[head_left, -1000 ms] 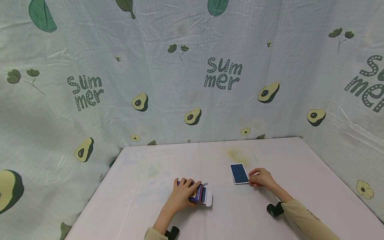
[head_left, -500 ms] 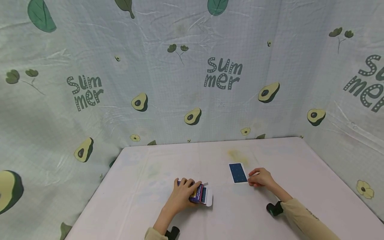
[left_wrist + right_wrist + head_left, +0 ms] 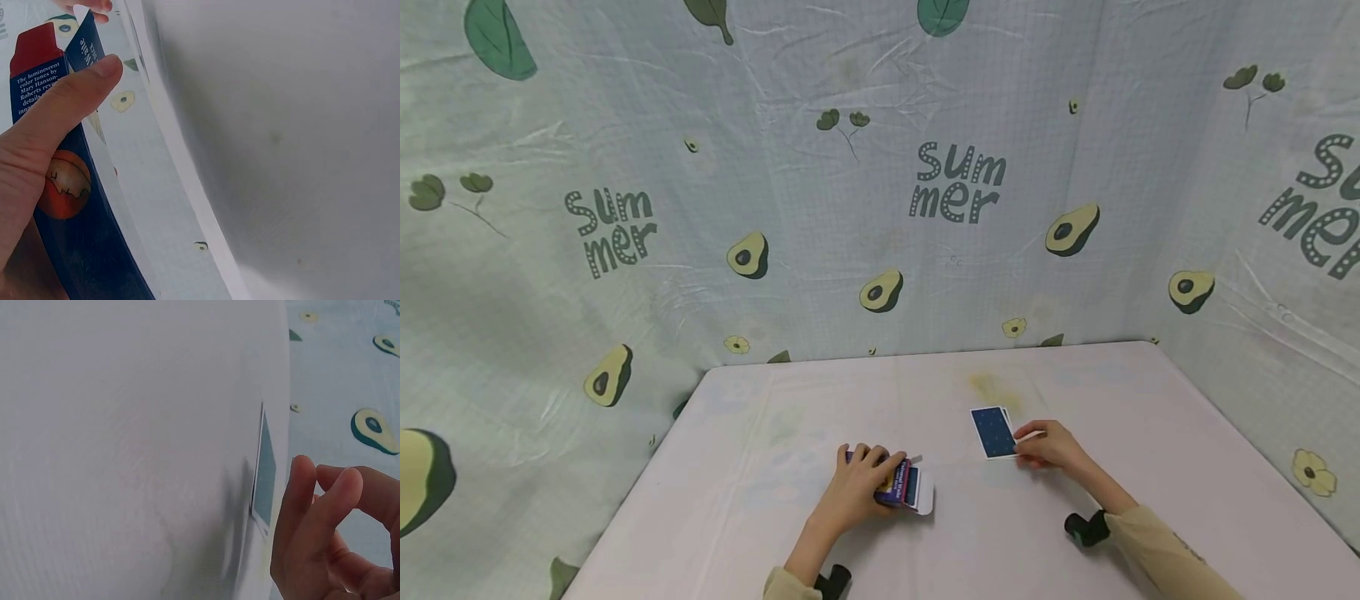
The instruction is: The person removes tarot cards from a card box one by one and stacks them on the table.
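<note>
My left hand (image 3: 853,492) grips a dark blue and purple card box (image 3: 895,485), with the thumb (image 3: 75,94) across its printed side in the left wrist view. The box's end flap (image 3: 927,493) stands open toward the right, and blue-backed cards (image 3: 913,486) show inside. Farther right, a few blue-backed cards (image 3: 993,432) lie face down on the table, the top one slightly askew over a white edge beneath. My right hand (image 3: 1051,444) is at their right edge, fingers loosely bent. In the right wrist view its fingertips (image 3: 304,464) are bare, beside the cards (image 3: 265,472).
A pale table (image 3: 775,517) runs back to a hanging cloth (image 3: 805,192) printed with avocados and the word "summer". The cloth also closes in both sides. Dark wrist cameras (image 3: 1086,528) sit on both forearms, near the tabletop.
The top card has slid slightly left, showing an edge beneath it. My right hand has shifted a little left with it. My left hand and the box have barely moved.
</note>
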The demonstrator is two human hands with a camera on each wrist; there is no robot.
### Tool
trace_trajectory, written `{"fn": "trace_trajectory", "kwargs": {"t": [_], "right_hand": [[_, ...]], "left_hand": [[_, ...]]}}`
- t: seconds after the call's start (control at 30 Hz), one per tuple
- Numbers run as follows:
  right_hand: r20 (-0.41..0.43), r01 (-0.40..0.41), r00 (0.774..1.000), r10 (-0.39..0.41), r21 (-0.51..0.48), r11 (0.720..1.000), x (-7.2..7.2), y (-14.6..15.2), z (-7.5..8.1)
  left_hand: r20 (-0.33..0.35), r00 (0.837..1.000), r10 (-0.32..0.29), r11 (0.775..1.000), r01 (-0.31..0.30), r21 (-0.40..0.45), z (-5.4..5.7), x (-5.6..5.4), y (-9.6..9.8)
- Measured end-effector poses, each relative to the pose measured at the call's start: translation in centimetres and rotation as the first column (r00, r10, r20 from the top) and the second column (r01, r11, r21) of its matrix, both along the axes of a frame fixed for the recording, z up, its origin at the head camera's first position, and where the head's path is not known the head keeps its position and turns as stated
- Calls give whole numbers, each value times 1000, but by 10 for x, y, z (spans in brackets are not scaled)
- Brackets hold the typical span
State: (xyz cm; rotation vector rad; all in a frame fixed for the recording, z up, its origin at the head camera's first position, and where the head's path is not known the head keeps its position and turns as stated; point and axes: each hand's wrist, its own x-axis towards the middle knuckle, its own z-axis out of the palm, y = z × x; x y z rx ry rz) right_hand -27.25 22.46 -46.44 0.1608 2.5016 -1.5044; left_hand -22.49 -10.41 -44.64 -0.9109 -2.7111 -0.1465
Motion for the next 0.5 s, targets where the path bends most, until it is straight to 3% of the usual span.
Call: {"fn": "trace_trajectory", "kwargs": {"t": [0.27,0.5], "right_hand": [[-16,-90,996,89,-82,993,12,-10,9],[-32,-197,980,194,-143,970,18,-21,15]], "left_hand": [[10,1000,6,1000,-6,-15,1,-1,3],[18,1000,8,1000,-8,-16,3,-2,6]]}}
